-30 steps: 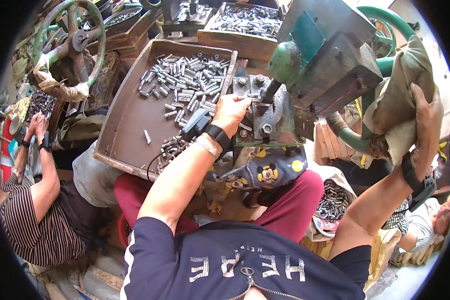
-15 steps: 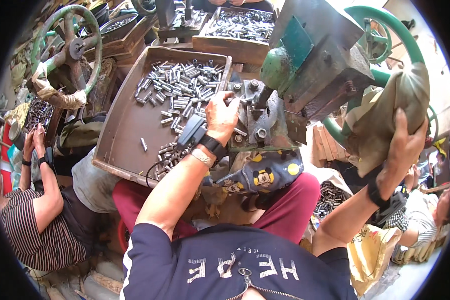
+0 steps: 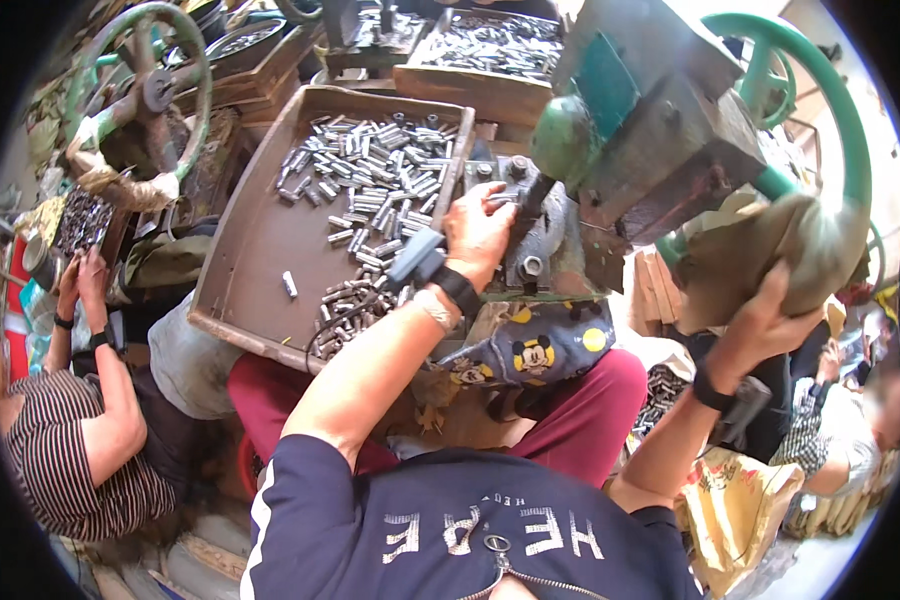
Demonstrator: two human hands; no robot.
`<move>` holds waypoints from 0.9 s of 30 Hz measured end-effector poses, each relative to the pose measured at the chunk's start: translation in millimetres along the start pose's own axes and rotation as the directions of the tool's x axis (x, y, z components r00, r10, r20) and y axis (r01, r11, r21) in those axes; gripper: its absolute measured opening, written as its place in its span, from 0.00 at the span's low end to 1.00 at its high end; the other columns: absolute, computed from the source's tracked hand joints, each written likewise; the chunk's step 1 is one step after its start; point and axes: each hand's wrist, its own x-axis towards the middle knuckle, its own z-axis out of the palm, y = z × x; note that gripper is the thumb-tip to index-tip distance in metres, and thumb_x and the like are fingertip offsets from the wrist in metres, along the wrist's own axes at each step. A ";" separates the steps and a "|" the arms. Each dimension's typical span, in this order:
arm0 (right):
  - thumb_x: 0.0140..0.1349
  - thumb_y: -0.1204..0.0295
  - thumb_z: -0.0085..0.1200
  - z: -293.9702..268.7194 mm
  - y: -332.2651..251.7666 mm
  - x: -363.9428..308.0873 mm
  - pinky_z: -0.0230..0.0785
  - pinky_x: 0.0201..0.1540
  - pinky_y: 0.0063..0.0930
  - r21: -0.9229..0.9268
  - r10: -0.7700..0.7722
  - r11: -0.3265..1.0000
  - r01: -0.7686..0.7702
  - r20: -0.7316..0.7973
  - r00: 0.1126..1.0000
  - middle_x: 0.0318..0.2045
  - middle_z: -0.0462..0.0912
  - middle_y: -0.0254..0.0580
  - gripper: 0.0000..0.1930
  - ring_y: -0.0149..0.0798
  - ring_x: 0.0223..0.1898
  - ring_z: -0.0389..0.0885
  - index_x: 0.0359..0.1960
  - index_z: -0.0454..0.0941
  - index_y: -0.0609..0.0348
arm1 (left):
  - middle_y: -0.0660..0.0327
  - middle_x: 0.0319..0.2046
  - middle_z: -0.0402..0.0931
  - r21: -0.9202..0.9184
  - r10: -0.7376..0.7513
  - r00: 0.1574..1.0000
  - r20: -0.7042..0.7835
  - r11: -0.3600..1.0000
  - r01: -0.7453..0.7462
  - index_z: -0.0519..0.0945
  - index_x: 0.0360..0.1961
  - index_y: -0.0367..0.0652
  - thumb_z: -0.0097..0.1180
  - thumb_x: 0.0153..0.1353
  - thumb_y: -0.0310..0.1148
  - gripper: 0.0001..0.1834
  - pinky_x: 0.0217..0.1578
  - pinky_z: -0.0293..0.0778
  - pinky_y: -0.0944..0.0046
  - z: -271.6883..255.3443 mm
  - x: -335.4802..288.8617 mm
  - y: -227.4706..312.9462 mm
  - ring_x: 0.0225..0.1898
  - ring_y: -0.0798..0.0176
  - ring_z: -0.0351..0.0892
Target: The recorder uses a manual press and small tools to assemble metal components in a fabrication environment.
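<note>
My left hand (image 3: 478, 240) is closed in a pinch on a small metal sleeve (image 3: 500, 199), held at the bolted die plate (image 3: 545, 235) of a hand press (image 3: 660, 130), beside its dark spindle. To the left, a brown tray (image 3: 240, 270) holds many loose silvery sleeves (image 3: 380, 170), some piled near my forearm. On the right, my right hand (image 3: 770, 322) grips the olive cloth (image 3: 770, 260) wrapped round the rim of the press's green handwheel (image 3: 840, 100). The palm side of that grip is hidden.
Behind stands a wooden box (image 3: 480, 80) of metal parts. At left, another person (image 3: 90, 440) works by a second handwheel (image 3: 157, 90). Someone else sits at far right (image 3: 850, 435). A patterned cloth (image 3: 530, 345) hangs below the press; a sack of parts (image 3: 660, 395) stands by my right knee.
My left hand has moved right, closer to the spindle, with the sleeve. My right hand has come down and toward me, turning the cloth-wrapped part of the wheel with it.
</note>
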 end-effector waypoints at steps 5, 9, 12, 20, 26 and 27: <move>0.60 0.65 0.65 -4.7 -16.0 8.7 0.70 0.57 0.37 0.090 0.142 0.983 -0.162 0.193 0.971 0.54 0.78 0.60 0.30 0.47 0.52 0.79 0.59 0.71 0.75 | 0.59 0.31 0.85 0.201 0.113 0.990 -0.086 0.975 -0.094 0.84 0.43 0.39 0.59 0.61 0.31 0.12 0.34 0.78 0.66 -7.7 5.2 -15.4 0.31 0.68 0.82; 0.63 0.66 0.63 -17.9 -35.8 49.3 0.69 0.58 0.35 -0.031 -0.015 0.999 0.024 0.259 0.966 0.55 0.78 0.56 0.27 0.46 0.51 0.79 0.58 0.71 0.73 | 0.56 0.35 0.85 0.370 0.212 0.972 0.098 0.899 -0.233 0.84 0.44 0.40 0.59 0.61 0.33 0.13 0.41 0.78 0.62 -44.8 -10.6 11.4 0.37 0.63 0.84; 0.66 0.66 0.61 -25.2 -80.0 25.6 0.69 0.59 0.38 -0.047 -0.282 0.956 0.291 0.141 0.949 0.57 0.77 0.55 0.26 0.48 0.52 0.79 0.59 0.71 0.72 | 0.55 0.37 0.81 0.578 0.321 0.915 0.244 0.709 -0.403 0.84 0.44 0.42 0.59 0.61 0.32 0.11 0.39 0.77 0.59 -110.3 -48.5 43.2 0.37 0.60 0.82; 0.58 0.75 0.59 32.8 -178.3 -162.8 0.68 0.52 0.40 0.671 -0.595 0.735 -0.094 0.705 0.384 0.41 0.83 0.42 0.12 0.48 0.45 0.79 0.45 0.81 0.58 | 0.54 0.39 0.72 0.795 0.003 0.913 0.408 0.490 -0.357 0.79 0.41 0.46 0.69 0.51 0.34 0.17 0.43 0.75 0.50 -182.4 -130.8 43.6 0.43 0.47 0.79; 0.57 0.66 0.60 93.4 -197.9 -202.4 0.61 0.57 0.42 0.558 -0.606 0.795 0.237 0.752 0.259 0.38 0.81 0.42 0.10 0.46 0.45 0.76 0.38 0.84 0.55 | 0.53 0.37 0.73 0.785 0.074 0.961 0.268 0.561 -0.262 0.78 0.39 0.43 0.70 0.50 0.31 0.16 0.43 0.74 0.49 -192.2 -120.8 36.2 0.42 0.46 0.78; 0.56 0.64 0.61 98.9 -202.2 -205.0 0.59 0.58 0.44 0.532 -0.601 0.787 0.311 0.774 0.197 0.37 0.81 0.42 0.10 0.46 0.46 0.75 0.36 0.84 0.54 | 0.53 0.36 0.73 0.782 0.058 0.977 0.206 0.591 -0.200 0.79 0.38 0.43 0.70 0.50 0.30 0.15 0.42 0.73 0.49 -194.7 -119.2 35.5 0.41 0.46 0.77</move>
